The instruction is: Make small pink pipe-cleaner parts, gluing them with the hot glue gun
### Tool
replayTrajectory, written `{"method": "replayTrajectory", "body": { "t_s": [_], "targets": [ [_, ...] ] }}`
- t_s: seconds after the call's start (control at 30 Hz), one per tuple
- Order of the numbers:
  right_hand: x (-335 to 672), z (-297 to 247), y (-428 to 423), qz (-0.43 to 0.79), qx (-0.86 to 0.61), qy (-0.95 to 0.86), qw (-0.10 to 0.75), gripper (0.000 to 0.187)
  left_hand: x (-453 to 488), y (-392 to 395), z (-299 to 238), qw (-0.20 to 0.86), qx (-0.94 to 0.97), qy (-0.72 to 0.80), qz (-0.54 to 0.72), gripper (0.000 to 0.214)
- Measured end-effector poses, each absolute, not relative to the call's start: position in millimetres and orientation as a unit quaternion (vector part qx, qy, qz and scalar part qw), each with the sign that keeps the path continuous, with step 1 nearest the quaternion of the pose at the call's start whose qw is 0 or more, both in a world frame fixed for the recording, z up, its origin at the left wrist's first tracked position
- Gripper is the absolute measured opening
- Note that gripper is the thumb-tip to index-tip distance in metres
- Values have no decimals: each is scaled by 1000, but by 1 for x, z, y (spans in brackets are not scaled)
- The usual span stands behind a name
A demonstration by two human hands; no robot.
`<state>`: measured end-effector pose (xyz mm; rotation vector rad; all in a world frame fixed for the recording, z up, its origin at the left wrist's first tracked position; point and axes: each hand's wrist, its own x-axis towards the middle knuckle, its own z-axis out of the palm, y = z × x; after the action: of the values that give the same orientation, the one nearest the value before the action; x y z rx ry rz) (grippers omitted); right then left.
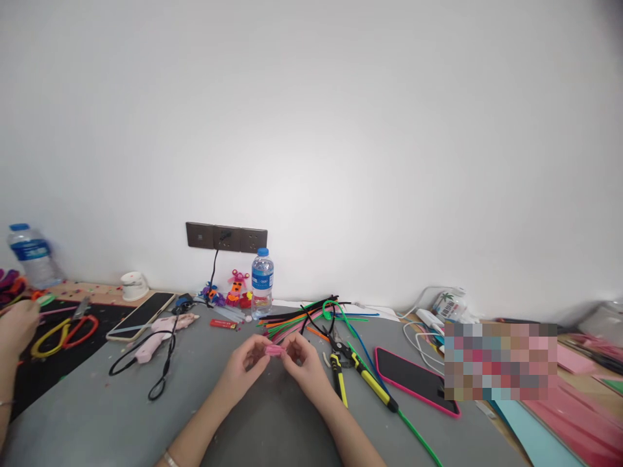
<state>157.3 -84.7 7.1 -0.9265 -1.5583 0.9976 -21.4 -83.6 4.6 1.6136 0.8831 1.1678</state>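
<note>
Between both hands, above the grey mat [272, 428], is a small bundle of pink pipe cleaner [274, 350]. My left hand [247, 362] pinches its left end with thumb and fingers. At the other end, my right hand [302, 364] is closed on it in the same way. Just right of my right hand lie pliers [372, 379] with yellow and black handles, jaws pointing away. Beyond my hands spreads a pile of coloured pipe cleaners [292, 319]. The inner fingertips are partly hidden by the thumbs.
A phone in a pink case [416, 381] lies right. Left are a pink glue gun [156, 338] with its black cord, another phone [141, 316] and scissors [65, 337]. A water bottle [263, 285] stands beside small craft figures [237, 288]. Another person's hand [19, 324] is far left.
</note>
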Motion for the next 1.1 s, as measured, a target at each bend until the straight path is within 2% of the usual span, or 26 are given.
{"method": "replayTrajectory", "body": {
  "t_s": [0.5,1.1],
  "targets": [
    [155,15,-91,389,-378,-672,505,15,-22,-83,3,454,668,365,464,24],
    [154,20,-93,413,-376,-664,498,13,-20,-87,10,425,692,356,461,15]
  ]
}}
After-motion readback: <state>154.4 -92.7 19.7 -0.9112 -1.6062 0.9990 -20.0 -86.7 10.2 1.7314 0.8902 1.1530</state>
